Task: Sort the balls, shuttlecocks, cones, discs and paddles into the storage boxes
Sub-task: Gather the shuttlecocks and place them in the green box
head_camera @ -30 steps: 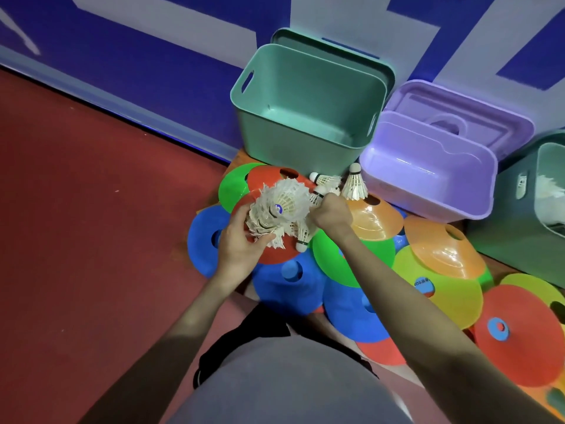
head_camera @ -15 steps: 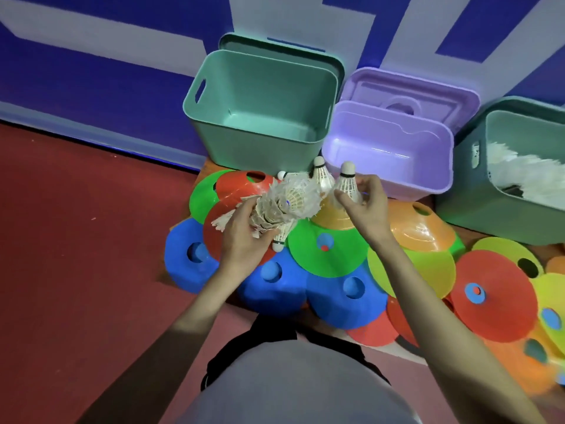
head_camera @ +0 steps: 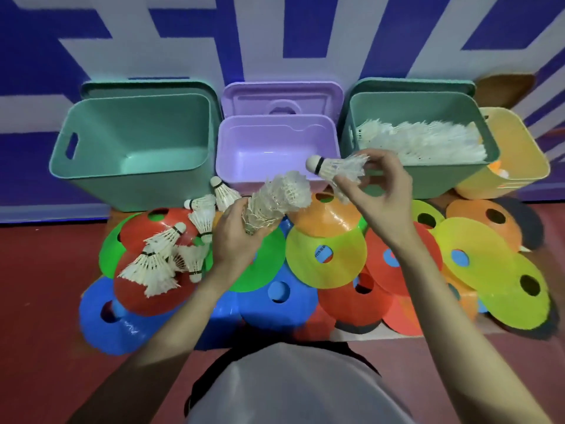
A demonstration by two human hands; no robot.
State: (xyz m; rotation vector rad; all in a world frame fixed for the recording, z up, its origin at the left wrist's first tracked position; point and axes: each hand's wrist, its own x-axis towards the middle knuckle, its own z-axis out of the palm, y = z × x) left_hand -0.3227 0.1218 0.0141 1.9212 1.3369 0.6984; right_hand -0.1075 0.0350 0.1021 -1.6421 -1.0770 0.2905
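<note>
My left hand [head_camera: 237, 237] grips a nested stack of white shuttlecocks [head_camera: 279, 197] above the discs. My right hand [head_camera: 382, 191] pinches one white shuttlecock [head_camera: 334, 167] by its feathers, cork pointing left, in front of the purple box [head_camera: 275, 154]. To the right stands a green box [head_camera: 428, 175] holding many shuttlecocks [head_camera: 422, 142]. Several loose shuttlecocks [head_camera: 165, 255] lie on a red disc [head_camera: 146, 298] at the left. Flat cone discs in blue, green, red, orange and yellow [head_camera: 327, 255] overlap across the floor.
An empty green box [head_camera: 134, 179] stands at the left, its lid behind it. A yellow box [head_camera: 513, 154] sits far right against the blue and white wall. Red floor lies to the left and near my body.
My view has swung right, revealing the filled green box and yellow box. My right hand has lifted a shuttlecock up and right, away from the stack in my left hand.
</note>
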